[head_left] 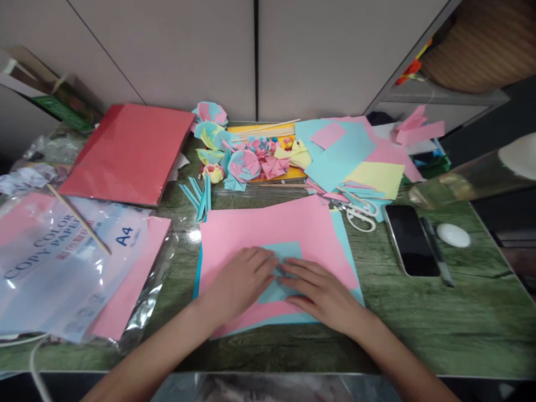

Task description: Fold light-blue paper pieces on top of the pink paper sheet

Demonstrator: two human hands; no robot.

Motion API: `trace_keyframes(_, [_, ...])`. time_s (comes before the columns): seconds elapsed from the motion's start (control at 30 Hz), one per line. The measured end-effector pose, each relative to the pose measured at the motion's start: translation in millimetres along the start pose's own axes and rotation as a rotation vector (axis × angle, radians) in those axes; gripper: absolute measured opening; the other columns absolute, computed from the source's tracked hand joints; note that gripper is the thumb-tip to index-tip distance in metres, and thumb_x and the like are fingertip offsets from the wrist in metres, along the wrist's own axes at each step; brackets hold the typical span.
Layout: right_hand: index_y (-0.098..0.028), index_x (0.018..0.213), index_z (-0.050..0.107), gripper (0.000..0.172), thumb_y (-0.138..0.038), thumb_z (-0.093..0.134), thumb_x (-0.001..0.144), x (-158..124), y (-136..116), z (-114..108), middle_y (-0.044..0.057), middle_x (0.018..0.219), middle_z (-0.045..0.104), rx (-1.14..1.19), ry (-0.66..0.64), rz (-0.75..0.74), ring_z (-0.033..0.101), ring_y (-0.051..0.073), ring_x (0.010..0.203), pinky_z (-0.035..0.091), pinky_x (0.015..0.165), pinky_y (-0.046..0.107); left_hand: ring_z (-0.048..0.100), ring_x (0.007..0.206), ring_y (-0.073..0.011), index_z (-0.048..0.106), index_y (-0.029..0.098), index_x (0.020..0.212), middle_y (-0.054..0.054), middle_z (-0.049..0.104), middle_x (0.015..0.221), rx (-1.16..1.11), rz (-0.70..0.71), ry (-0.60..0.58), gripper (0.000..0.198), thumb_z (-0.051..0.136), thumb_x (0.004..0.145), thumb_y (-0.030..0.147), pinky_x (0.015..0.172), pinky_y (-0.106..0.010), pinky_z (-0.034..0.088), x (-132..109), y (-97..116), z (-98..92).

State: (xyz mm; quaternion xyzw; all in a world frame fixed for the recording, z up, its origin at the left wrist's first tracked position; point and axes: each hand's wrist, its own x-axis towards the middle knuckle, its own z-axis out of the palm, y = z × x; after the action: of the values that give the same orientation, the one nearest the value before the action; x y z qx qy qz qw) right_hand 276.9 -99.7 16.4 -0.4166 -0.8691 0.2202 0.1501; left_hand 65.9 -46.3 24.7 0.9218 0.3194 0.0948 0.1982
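Observation:
A small light blue paper (288,249) lies on a large pink sheet (234,226), with blue sheets showing beneath its edges. My left hand (240,282) rests on the left part of the small paper, fingers angled in toward its middle. From the right, my right hand (322,287) lies over the same paper with its fingers spread. The fingertips of both hands nearly meet. Blur and the fingers hide part of the blue paper, so any fold in it cannot be made out.
Folded paper flowers (245,164), a red pack (132,153) and loose coloured sheets (347,151) lie behind. A bagged paper pack (75,262) is at left. White-handled scissors (362,218), a phone (410,240), a cutter (438,251) and a white mouse (453,235) are right.

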Motion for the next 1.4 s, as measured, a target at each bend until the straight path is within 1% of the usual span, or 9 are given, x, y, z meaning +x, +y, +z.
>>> trace_keyframes(0.2, [-0.019,0.116,0.05,0.041,-0.033,0.054,0.077,-4.5,4.6,-6.9,0.007,0.126,0.047,-0.025,-0.033,0.036,0.032,0.02,0.123,0.038,0.097,0.041,0.033,0.122,-0.0245,0.042,0.014,0.12,-0.012,0.043,0.129,0.016,0.029,-0.089,0.057,0.049,0.075,0.049,0.1,-0.044,0.029,-23.0,6.4,7.8])
trace_keyframes(0.4, [-0.018,0.11,0.054,0.034,-0.03,0.053,0.078,-4.7,4.4,-8.4,0.007,0.123,0.05,-0.051,-0.019,0.011,0.037,0.02,0.121,0.04,0.096,0.041,0.03,0.124,-0.0254,0.05,0.013,0.109,-0.014,0.04,0.131,0.086,0.043,-0.082,0.037,0.046,0.081,0.037,0.101,-0.046,0.026,-23.7,10.1,11.1])
trace_keyframes(0.57, [-0.018,0.111,0.053,0.038,-0.034,0.054,0.077,-5.2,2.7,-11.1,0.007,0.125,0.048,-0.035,-0.038,0.051,0.035,0.02,0.122,0.038,0.098,0.041,0.029,0.124,-0.0274,0.052,0.012,0.106,-0.017,0.04,0.13,0.104,0.082,-0.076,0.033,0.042,0.083,0.033,0.1,-0.047,0.029,-24.3,10.8,10.0])
trace_keyframes(0.87, [-0.021,0.092,0.062,0.018,-0.018,0.049,0.08,0.1,7.3,-10.1,0.003,0.103,0.063,-0.004,0.098,0.045,0.051,0.017,0.107,0.043,0.092,0.039,0.046,0.112,-0.0215,0.056,0.011,0.096,-0.012,0.054,0.116,0.068,0.06,0.045,0.023,0.04,0.084,0.022,0.095,-0.039,0.04,-18.7,1.6,13.9])
trace_keyframes(0.97, [-0.021,0.097,0.06,0.02,-0.019,0.048,0.081,5.1,9.4,-9.0,0.003,0.108,0.061,-0.043,0.088,0.069,0.05,0.018,0.107,0.044,0.09,0.039,0.043,0.115,-0.0229,0.053,0.011,0.104,-0.013,0.05,0.12,0.088,0.03,0.036,0.025,0.041,0.084,0.02,0.094,-0.04,0.04,-16.2,-4.3,20.6])
trace_keyframes(1.07, [-0.022,0.114,0.052,0.033,-0.026,0.049,0.081,10.7,13.8,-5.9,0.004,0.118,0.054,-0.175,0.085,0.121,0.042,0.024,0.114,0.034,0.096,0.049,0.04,0.116,-0.0239,0.051,0.012,0.11,-0.011,0.05,0.121,0.103,0.016,-0.003,0.029,0.041,0.084,0.02,0.097,-0.043,0.036,-15.5,-7.6,21.6])
trace_keyframes(1.17, [-0.022,0.122,0.044,0.042,-0.03,0.049,0.081,13.7,18.9,-1.7,0.004,0.121,0.052,-0.226,0.071,0.152,0.037,0.026,0.117,0.027,0.098,0.053,0.038,0.117,-0.0248,0.051,0.014,0.112,-0.01,0.045,0.126,0.089,0.012,-0.033,0.033,0.042,0.084,0.029,0.099,-0.043,0.032,-16.5,-6.8,15.0])
trace_keyframes(1.3, [-0.024,0.122,0.044,0.042,-0.03,0.049,0.081,12.5,23.4,2.4,0.003,0.122,0.051,-0.19,0.068,0.157,0.036,0.024,0.118,0.027,0.098,0.051,0.033,0.121,-0.0292,0.046,0.014,0.118,-0.012,0.039,0.131,0.054,0.01,-0.071,0.056,0.043,0.077,0.052,0.099,-0.047,0.029,-19.6,-3.6,6.4])
trace_keyframes(1.4, [-0.024,0.122,0.044,0.042,-0.031,0.048,0.081,11.2,24.8,2.9,0.002,0.124,0.05,-0.17,0.056,0.164,0.035,0.024,0.118,0.027,0.098,0.051,0.033,0.121,-0.0281,0.046,0.015,0.119,-0.011,0.041,0.13,0.069,0.017,-0.086,0.056,0.043,0.077,0.052,0.099,-0.045,0.03,-22.6,-2.6,5.9])
